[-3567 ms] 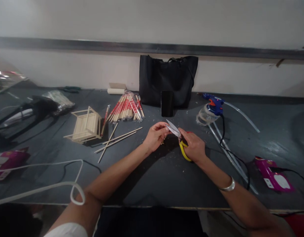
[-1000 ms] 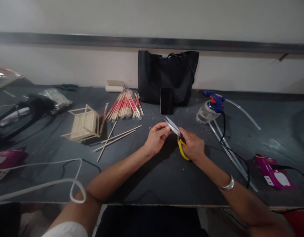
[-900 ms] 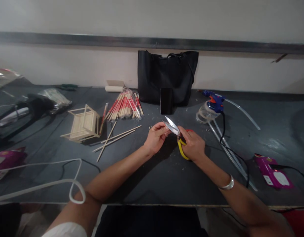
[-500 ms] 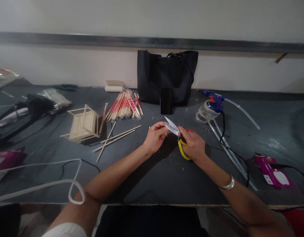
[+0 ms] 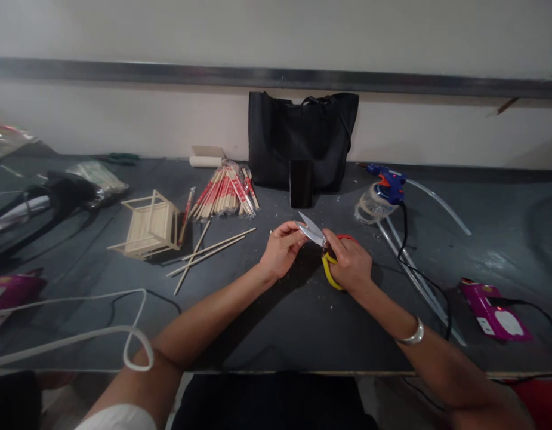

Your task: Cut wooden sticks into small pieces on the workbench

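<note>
My right hand (image 5: 349,263) grips yellow-and-red handled scissors (image 5: 323,248), their silver blades pointing up and left over the dark table (image 5: 276,316). My left hand (image 5: 281,249) is pinched right at the blades, fingertips touching them; what it holds is too small to make out. Three loose chopsticks (image 5: 213,248) lie just left of my left hand. Further left stands a small wooden frame box (image 5: 148,226) built of sticks, and behind it a pile of chopsticks in red-and-white sleeves (image 5: 224,194).
A black tote bag (image 5: 302,137) leans on the wall with a dark phone (image 5: 301,183) propped in front. A blue glue gun (image 5: 389,184), clear tape roll (image 5: 372,206), glue sticks and black cable lie right. Pink packets (image 5: 495,310) sit at both sides; white cord (image 5: 101,331) loops front left.
The scissor blades opened slightly and closed again at my left fingertips. Both hands stay in nearly the same spot; the view has shifted only slightly.
</note>
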Action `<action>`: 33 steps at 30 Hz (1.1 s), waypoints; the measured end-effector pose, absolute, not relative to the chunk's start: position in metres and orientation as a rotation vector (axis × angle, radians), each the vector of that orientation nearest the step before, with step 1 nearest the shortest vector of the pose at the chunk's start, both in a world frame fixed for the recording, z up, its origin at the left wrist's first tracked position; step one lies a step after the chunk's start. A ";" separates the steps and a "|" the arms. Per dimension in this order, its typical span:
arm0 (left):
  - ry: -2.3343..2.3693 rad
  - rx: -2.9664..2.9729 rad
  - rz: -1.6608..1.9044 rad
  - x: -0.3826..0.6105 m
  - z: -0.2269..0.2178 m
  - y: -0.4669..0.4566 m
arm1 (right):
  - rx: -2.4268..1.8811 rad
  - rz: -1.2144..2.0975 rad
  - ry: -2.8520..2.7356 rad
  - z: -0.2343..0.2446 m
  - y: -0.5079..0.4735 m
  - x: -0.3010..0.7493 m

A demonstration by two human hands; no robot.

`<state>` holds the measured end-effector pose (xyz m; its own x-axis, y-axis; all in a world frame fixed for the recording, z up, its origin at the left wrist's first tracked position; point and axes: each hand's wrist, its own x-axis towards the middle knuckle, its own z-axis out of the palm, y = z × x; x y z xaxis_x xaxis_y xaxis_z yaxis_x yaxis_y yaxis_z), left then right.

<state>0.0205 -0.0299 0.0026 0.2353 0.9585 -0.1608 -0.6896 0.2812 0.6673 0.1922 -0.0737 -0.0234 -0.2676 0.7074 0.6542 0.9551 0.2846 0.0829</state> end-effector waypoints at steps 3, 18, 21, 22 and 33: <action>0.609 0.498 1.205 0.020 0.002 -0.029 | -1.502 -0.642 -2.063 -0.023 -0.074 0.192; 0.644 0.700 1.186 0.012 0.010 -0.022 | -1.641 -0.418 -1.968 -0.033 -0.067 0.200; 0.767 0.911 1.247 0.001 0.006 -0.009 | -1.675 -0.352 -1.887 -0.032 -0.062 0.204; 0.830 0.980 1.266 -0.003 0.003 -0.004 | -1.685 -0.339 -1.866 -0.031 -0.061 0.205; 1.112 1.920 1.018 -0.026 -0.028 0.024 | -1.731 -0.204 -1.793 -0.025 -0.060 0.206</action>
<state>-0.0262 0.0237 -0.0277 0.3267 0.9010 0.2854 0.3638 -0.3986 0.8419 0.2064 -0.0599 -0.0248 0.0620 0.8453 0.5307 0.9430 0.1246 -0.3087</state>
